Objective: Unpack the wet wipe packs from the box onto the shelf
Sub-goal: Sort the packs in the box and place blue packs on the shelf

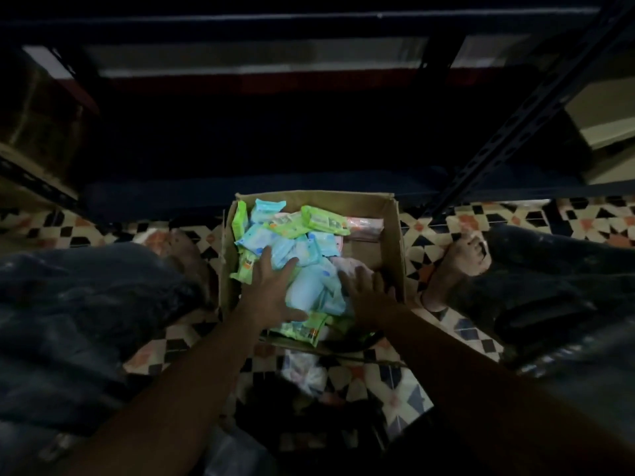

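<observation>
From the head camera, an open cardboard box (391,235) sits on a patterned tile floor (446,228) below a dark metal shelf (261,197). It holds a loose heap of wet wipe packs (302,255), soft plastic pouches in pale blue, green and pink. The left hand (271,290) lies on the heap with fingers spread. The right hand (367,290) rests flat, fingers straight, on a pinkish pack.

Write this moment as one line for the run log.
left hand flat on blue packs | right hand on pink pack | box full | shelf not reached
</observation>
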